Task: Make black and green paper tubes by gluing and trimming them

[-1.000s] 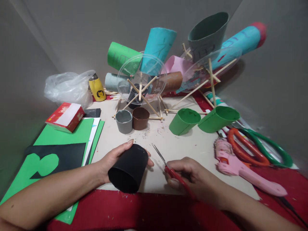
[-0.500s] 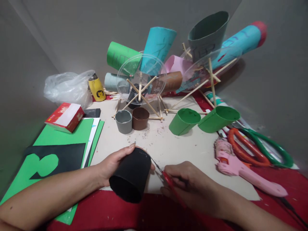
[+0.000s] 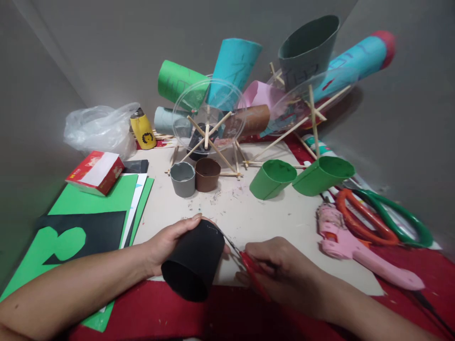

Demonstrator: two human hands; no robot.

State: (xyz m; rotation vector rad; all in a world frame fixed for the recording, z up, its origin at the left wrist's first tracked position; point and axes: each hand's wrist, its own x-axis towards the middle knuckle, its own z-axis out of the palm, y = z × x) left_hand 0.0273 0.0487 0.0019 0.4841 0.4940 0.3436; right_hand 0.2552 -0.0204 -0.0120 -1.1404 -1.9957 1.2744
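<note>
My left hand (image 3: 164, 246) is wrapped round a black tube (image 3: 195, 253), which is tilted with its open end toward me. Thumb on top, the fingertips show at the tube's right side. In my right hand (image 3: 280, 265) is a pair of scissors with red handles (image 3: 253, 272). Their narrow blades reach the upper right rim of the tube; how far they go inside is hidden. Beyond the tube stand a small grey cup (image 3: 183, 180) and a brown cup (image 3: 208, 175). Two green tubes (image 3: 272, 180) stand further right.
Wheels of clear plastic discs (image 3: 185, 94) and wooden sticks, bearing coloured tubes, stand at the back. Right lie a pink glue gun (image 3: 373, 265) and large scissors with orange and green handles (image 3: 394, 218). Left are green sheets (image 3: 99, 199), a red box (image 3: 95, 170) and a plastic bag (image 3: 99, 128).
The scissors and my right hand have shifted very slightly at the tube's rim. My left hand keeps its hold on the black tube, almost still.
</note>
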